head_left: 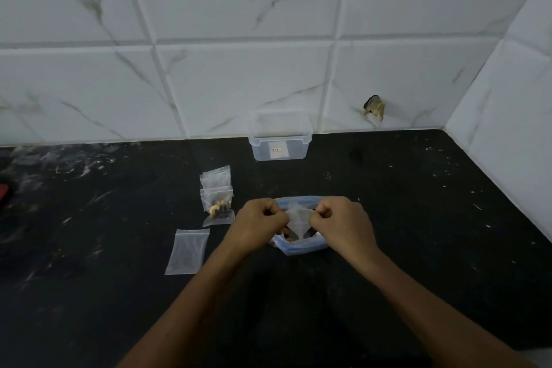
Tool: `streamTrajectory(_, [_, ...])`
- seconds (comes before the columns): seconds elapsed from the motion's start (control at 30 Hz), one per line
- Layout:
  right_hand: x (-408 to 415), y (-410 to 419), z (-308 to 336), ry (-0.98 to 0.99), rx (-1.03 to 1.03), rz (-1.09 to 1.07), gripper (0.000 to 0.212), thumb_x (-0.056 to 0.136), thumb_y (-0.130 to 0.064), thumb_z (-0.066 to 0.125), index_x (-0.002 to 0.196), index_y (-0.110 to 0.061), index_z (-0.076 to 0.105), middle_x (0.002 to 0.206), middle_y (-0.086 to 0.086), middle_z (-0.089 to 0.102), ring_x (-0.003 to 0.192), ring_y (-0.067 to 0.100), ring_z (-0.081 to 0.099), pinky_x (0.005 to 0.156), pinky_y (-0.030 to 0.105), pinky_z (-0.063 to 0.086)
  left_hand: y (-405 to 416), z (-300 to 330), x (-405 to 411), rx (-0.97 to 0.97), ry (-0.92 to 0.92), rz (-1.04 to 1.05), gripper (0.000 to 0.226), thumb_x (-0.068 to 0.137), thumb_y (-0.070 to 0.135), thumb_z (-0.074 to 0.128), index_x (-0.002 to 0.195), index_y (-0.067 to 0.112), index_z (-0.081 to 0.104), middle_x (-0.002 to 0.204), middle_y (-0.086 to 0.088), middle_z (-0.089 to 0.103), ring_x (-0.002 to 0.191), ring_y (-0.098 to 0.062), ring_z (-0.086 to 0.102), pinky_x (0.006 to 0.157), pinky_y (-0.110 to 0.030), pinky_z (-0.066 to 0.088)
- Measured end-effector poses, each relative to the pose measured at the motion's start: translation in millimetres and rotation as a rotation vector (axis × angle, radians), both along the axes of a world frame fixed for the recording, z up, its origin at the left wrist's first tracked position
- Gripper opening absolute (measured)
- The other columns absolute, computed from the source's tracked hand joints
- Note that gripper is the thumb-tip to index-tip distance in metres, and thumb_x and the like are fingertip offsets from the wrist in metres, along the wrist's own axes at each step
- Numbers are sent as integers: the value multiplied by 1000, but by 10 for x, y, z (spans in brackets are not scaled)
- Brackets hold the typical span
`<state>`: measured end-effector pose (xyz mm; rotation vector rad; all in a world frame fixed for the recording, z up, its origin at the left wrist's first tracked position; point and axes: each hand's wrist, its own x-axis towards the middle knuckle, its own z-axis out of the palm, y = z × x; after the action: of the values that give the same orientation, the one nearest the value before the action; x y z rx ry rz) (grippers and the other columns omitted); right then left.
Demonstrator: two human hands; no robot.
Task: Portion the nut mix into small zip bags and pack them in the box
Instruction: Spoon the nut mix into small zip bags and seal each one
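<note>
A small clear zip bag (299,219) is stretched between both hands, directly above the open mouth of a larger bag of nut mix (294,245), which has a blue zip strip and lies on the black counter (418,218). The left hand (259,222) pinches the small bag's left edge with curled fingers; the right hand (343,221) pinches its right edge the same way, so both are grasping the one bag. A few dark and tan nuts show inside the larger bag under the small one.

To the left of the nut-mix bag, just beside the left hand, lies a filled zip bag (218,206) with nuts showing through it. Another small bag (215,177) overlaps its far end; what it holds cannot be told. Nearer the person and further left of the nut-mix bag, an empty flat zip bag (187,251) lies alone on the counter.

Beyond the nut-mix bag, against the wall, stands a clear plastic box (280,143) without a lid, a small label visible through its front. The wall (239,39) behind it is white tile with grey veining, and to the right of the box there is a chipped hole (374,106) in one tile. At the far left edge of the counter a red object (4,192) is partly in view.
</note>
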<state>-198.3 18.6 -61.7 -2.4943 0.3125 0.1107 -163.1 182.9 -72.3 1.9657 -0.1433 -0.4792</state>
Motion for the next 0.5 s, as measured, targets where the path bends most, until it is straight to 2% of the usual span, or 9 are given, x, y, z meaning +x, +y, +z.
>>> streamTrajectory(0.07, [-17, -1, 31, -44, -163, 51, 10, 92, -28, 60, 82, -25, 57, 78, -7, 60, 69, 3, 60, 60, 17, 49, -9, 3, 7, 106, -67, -3, 15, 88, 11, 62, 74, 15, 59, 69, 5, 61, 60, 2, 60, 58, -15, 45])
streamTrajectory(0.13, [-8, 8, 53, -22, -213, 88, 10, 92, -31, 59, 85, -26, 56, 81, -7, 61, 69, 3, 59, 57, 16, 46, -33, 9, 9, 145, -106, 2, 15, 88, 14, 62, 73, 15, 59, 67, 6, 62, 55, 5, 58, 53, -12, 43])
streamTrajectory(0.27, [60, 16, 94, 24, -150, 125, 11, 91, -35, 60, 95, -27, 54, 89, -8, 62, 72, 4, 59, 54, 18, 41, -102, 45, 19, 98, -56, -34, 21, 88, 15, 60, 67, 19, 58, 74, 1, 66, 78, -17, 69, 68, -29, 55])
streamTrajectory(0.4, [107, 18, 106, 36, -154, 185, 6, 93, -30, 58, 98, -28, 55, 98, -6, 64, 84, 8, 62, 61, 19, 45, -131, 58, 22, 81, -8, -71, 22, 89, 16, 58, 68, 18, 57, 81, 0, 67, 82, -15, 70, 67, -25, 48])
streamTrajectory(0.5, [126, -33, 100, 80, -158, 170, 3, 93, -25, 59, 94, -26, 57, 94, -5, 62, 82, 7, 61, 66, 21, 48, -104, 41, 28, 69, -12, -61, 23, 88, 13, 59, 66, 18, 56, 77, 0, 64, 82, -17, 68, 68, -26, 51])
